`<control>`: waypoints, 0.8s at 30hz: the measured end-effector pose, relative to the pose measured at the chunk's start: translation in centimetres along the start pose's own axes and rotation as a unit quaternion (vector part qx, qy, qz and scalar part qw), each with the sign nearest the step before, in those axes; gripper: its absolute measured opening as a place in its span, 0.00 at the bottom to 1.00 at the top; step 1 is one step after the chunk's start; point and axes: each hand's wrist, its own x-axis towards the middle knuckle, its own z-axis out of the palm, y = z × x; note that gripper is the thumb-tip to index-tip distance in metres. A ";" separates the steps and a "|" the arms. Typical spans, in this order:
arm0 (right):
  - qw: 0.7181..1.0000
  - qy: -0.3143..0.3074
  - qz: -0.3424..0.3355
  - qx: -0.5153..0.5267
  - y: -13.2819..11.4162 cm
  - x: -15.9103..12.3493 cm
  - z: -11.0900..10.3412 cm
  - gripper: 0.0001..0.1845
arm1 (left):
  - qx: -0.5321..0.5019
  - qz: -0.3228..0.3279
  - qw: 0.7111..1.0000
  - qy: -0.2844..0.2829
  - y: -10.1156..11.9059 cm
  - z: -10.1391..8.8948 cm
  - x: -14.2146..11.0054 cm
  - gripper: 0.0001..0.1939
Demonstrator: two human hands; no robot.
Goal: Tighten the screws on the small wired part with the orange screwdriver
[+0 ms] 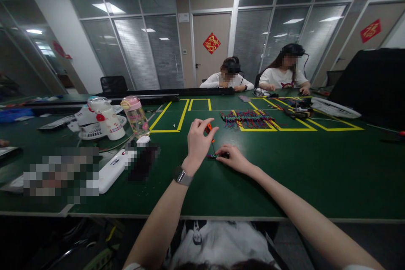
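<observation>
- Nearest the camera, your patterned black-and-white garment (221, 240), at the lower edge, between your two bare forearms, which reach forward over the green table (316, 168).
- Your left hand (198, 140), wearing a wristwatch (182, 176) with a grey band: fingers and thumb curled about the handle of an orange-and-black screwdriver (208, 128), held upright with a slight tilt, its thin shaft running down toward the board.
- Your right hand (232, 158), low over the table: fingertips pinching the right end of a small board (213, 156). The board lies in front of you, below the screwdriver; whether the tip touches it, you cannot tell at this scale.
- Beyond your hands, a heap of wired boards (248, 119), with red and blue leads, overlapping the yellow tape outlines (166, 131).
- To your left, a pink-lidded bottle (136, 114) standing beside a white appliance (109, 124); nearer you, a long white case (111, 172) lying flat.
- Across the table, two seated people in white tops and dark headsets: one person (226, 79) bent over the hands, the other person (284, 76) farther right.
- Behind them, a door (202, 29) bearing a red diamond sign (211, 43).
</observation>
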 end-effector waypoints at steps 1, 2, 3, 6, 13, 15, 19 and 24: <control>1.000 0.000 0.000 0.000 0.0 0.0 0.0 0.06 | 0.015 0.006 1.000 0.006 0.0 0.0 0.0 0.17; 1.000 0.000 0.000 0.000 0.0 0.0 0.0 0.06 | 0.009 0.016 1.000 -0.004 0.1 0.0 0.0 0.18; 1.000 -0.001 0.002 -0.002 -0.1 0.0 0.0 0.06 | -0.010 0.027 0.999 -0.022 0.1 0.0 0.0 0.19; 1.000 -0.002 0.008 -0.006 -0.1 0.0 0.0 0.06 | -0.024 0.037 0.997 -0.057 0.2 0.0 -0.2 0.20; 1.000 0.002 0.007 0.000 0.1 0.1 0.1 0.06 | -0.038 -0.006 0.999 0.005 0.0 0.2 -0.1 0.17; 1.000 0.000 0.009 -0.001 0.1 0.0 0.0 0.06 | -0.133 -0.023 0.990 -0.028 -0.2 0.2 0.1 0.16; 1.000 -0.004 0.010 0.001 0.1 0.0 0.1 0.06 | -0.039 -0.043 0.998 0.020 -0.3 0.0 0.2 0.13; 1.000 -0.004 0.004 -0.002 0.2 0.1 0.1 0.06 | -0.173 -0.015 0.981 -0.091 0.1 0.3 0.0 0.19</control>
